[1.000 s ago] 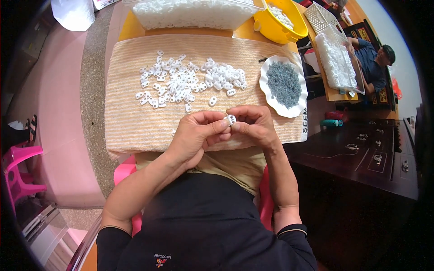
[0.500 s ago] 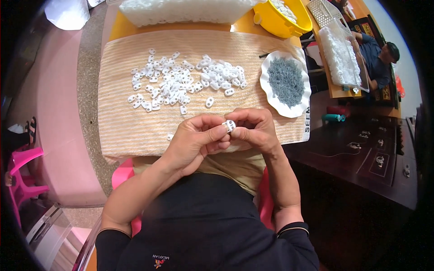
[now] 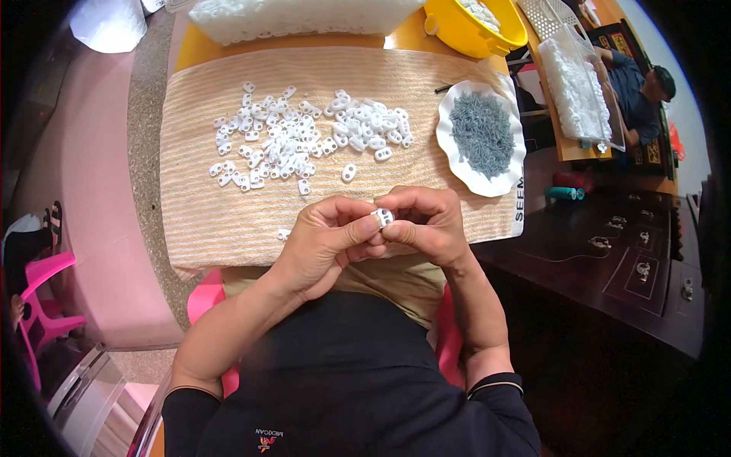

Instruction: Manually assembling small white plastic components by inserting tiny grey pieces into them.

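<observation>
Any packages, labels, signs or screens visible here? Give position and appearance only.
No screens or signs.
Clear plastic bag: top edge, behind the striped mat, long, filled with white pieces.
Printed mat edge: right of the hands, dark lettering on cream.
Shirt logo: bottom, small, red and white on black.

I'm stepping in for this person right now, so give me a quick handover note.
Left hand and right hand: both pinch one small white clip, held above the striped mat's near edge.
Loose white clips lie spread across the mat's far half.
Grey springs fill the white dish at right.
Done: no finished pile is identifiable.
Left: seemingly the whole loose pile.
</observation>
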Demonstrator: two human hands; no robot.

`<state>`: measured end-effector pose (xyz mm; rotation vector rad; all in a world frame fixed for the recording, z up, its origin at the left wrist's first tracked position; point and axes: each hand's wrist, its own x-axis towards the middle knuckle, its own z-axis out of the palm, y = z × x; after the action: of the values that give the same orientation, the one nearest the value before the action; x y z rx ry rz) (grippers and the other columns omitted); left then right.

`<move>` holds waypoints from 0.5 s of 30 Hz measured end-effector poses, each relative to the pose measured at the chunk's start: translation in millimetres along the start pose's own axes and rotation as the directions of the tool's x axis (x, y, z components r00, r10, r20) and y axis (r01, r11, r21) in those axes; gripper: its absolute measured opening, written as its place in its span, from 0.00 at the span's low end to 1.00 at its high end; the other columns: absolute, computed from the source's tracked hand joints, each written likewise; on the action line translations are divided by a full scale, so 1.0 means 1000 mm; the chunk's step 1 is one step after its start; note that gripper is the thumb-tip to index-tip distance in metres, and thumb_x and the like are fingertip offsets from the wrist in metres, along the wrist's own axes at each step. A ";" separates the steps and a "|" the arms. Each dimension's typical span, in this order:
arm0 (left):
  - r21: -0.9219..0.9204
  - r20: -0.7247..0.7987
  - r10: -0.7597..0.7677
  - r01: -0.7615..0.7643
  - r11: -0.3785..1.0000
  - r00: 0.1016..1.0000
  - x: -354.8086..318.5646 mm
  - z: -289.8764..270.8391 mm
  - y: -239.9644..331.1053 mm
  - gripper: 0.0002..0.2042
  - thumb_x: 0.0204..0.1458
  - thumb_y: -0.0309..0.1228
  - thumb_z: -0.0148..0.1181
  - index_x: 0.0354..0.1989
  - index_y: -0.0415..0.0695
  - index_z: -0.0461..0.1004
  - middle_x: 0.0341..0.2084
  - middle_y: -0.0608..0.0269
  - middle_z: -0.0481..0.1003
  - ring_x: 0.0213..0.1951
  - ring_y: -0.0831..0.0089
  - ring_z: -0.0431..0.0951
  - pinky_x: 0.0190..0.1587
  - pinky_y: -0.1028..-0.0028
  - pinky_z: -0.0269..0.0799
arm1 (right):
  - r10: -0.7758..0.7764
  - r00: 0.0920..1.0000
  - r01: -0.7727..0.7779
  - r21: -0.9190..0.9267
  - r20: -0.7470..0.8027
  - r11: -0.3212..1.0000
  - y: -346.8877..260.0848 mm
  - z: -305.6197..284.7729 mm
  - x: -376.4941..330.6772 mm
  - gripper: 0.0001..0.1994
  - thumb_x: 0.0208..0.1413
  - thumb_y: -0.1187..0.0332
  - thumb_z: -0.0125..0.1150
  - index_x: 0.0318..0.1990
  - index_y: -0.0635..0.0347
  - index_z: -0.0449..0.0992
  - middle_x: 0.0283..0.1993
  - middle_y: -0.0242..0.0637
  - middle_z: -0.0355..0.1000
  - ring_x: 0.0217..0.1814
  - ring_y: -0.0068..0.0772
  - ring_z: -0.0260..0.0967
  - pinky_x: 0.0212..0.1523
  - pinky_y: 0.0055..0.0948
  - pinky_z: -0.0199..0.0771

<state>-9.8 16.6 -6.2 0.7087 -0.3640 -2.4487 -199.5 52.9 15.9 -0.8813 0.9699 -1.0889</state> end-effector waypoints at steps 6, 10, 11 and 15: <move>0.005 0.012 0.001 -0.001 1.000 1.000 0.001 -0.001 -0.001 0.06 0.55 0.24 0.60 0.41 0.43 0.73 0.35 0.58 0.77 0.33 0.73 0.80 0.36 0.75 0.82 | 0.006 1.000 -0.006 0.009 -0.004 1.000 -0.002 0.002 -0.001 0.14 0.51 0.82 0.62 0.47 0.72 0.74 0.39 0.41 0.75 0.40 0.26 0.73 0.41 0.23 0.75; -0.027 0.010 0.015 -0.015 1.000 1.000 0.002 -0.001 -0.003 0.07 0.55 0.24 0.60 0.41 0.41 0.72 0.33 0.60 0.78 0.32 0.72 0.80 0.37 0.75 0.80 | 0.021 1.000 -0.021 0.010 -0.016 1.000 -0.003 0.004 -0.001 0.13 0.52 0.80 0.63 0.46 0.73 0.74 0.39 0.40 0.74 0.39 0.25 0.73 0.41 0.22 0.74; -0.027 0.011 0.014 -0.014 1.000 1.000 0.002 0.000 -0.002 0.07 0.55 0.24 0.60 0.41 0.41 0.72 0.33 0.60 0.78 0.32 0.72 0.80 0.37 0.75 0.80 | 0.021 1.000 -0.021 0.010 -0.016 1.000 -0.002 0.004 0.000 0.13 0.52 0.80 0.63 0.46 0.73 0.74 0.39 0.40 0.74 0.39 0.25 0.73 0.41 0.22 0.74; -0.031 0.006 -0.010 0.011 0.999 1.000 0.002 0.000 0.001 0.07 0.55 0.25 0.60 0.41 0.41 0.72 0.34 0.60 0.78 0.33 0.73 0.80 0.38 0.75 0.79 | -0.053 0.999 0.052 -0.086 -0.004 0.995 -0.002 0.006 0.004 0.13 0.52 0.74 0.66 0.44 0.71 0.76 0.35 0.35 0.71 0.36 0.20 0.67 0.37 0.19 0.67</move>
<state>-11.0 14.9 -6.5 0.6918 -0.3243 -2.4615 -194.0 49.3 18.7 -0.9785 1.0091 -1.1015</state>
